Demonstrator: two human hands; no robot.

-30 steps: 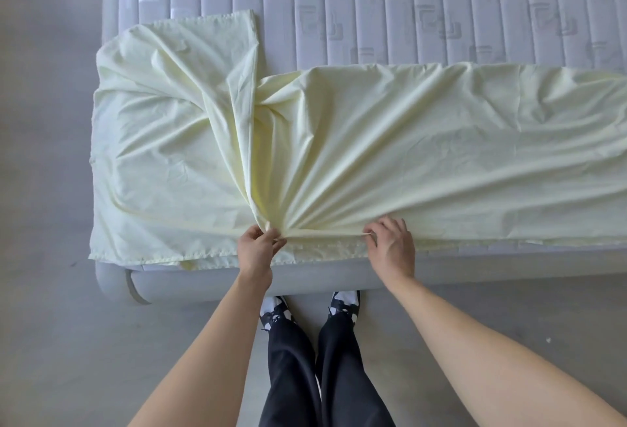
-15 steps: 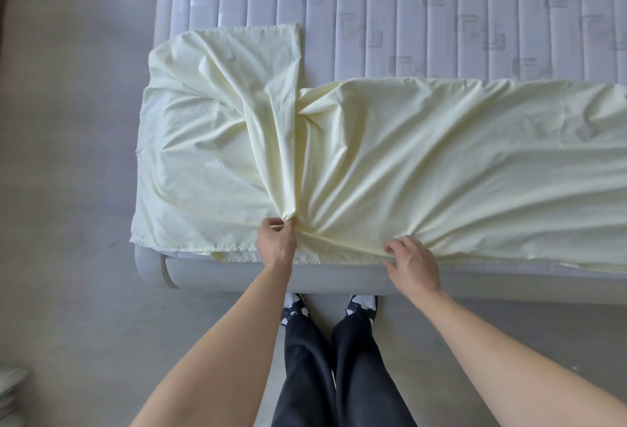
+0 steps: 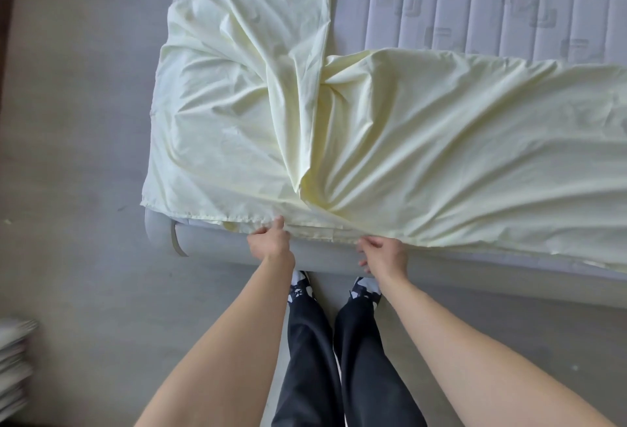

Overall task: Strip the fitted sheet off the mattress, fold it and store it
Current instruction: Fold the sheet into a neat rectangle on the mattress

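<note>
- Left hand [image 3: 271, 246]: at the near edge of the bed, thumb raised onto the hem of the sheet [image 3: 390, 141], fingers curled beneath it, pinching the cloth.
- Right hand [image 3: 385, 258]: just to the right of the left, knuckles up, fingertips curled over the same near hem and gripping it; the two hands are near each other but apart.
- Sheet: pale yellow, off the mattress corners and lying loose on top as a long band along the near side, running out of view to the right. Creases fan out from a bunched point just above the hands. At the left end a flap is folded back over the band, its straight edge reaching farther across the bed.
- Mattress [image 3: 458, 2]: bare, white, quilted in lengthwise channels, exposed beyond the sheet.
- Bed frame [image 3: 217, 250]: grey padded rail with a rounded corner, just below the hem.
- Person: stands against the rail, dark trousers, patterned socks.
- Floor [image 3: 74, 155]: grey.
</note>
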